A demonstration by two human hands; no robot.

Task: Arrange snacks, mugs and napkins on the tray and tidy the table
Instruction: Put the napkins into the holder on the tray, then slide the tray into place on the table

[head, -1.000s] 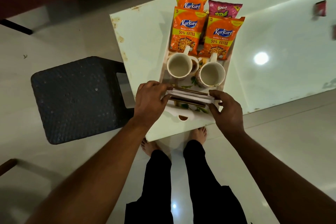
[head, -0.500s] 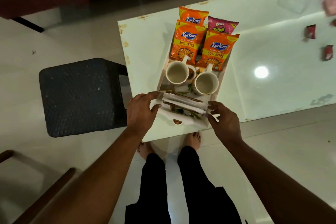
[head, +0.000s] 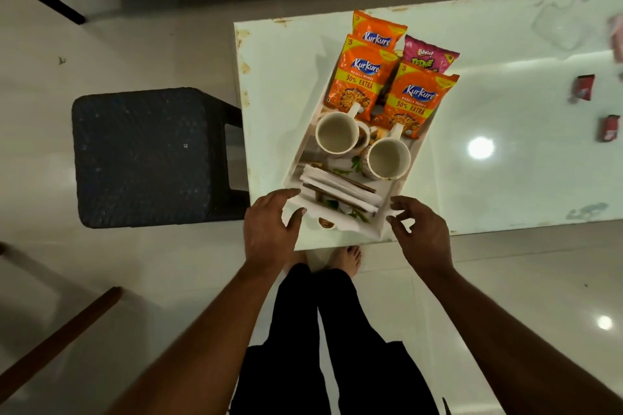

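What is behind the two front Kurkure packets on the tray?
A third Kurkure packet and a pink Bingo packet show only their tops; their lower parts are covered.

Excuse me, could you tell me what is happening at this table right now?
A person stands at the corner of the table, facing a loaded tray. Four snack packets sit at its far end, two mugs in the middle, folded napkins nearest. The left hand and right hand are open at the tray's near corners, holding nothing. Two small red wrappers lie loose on the table to the right.
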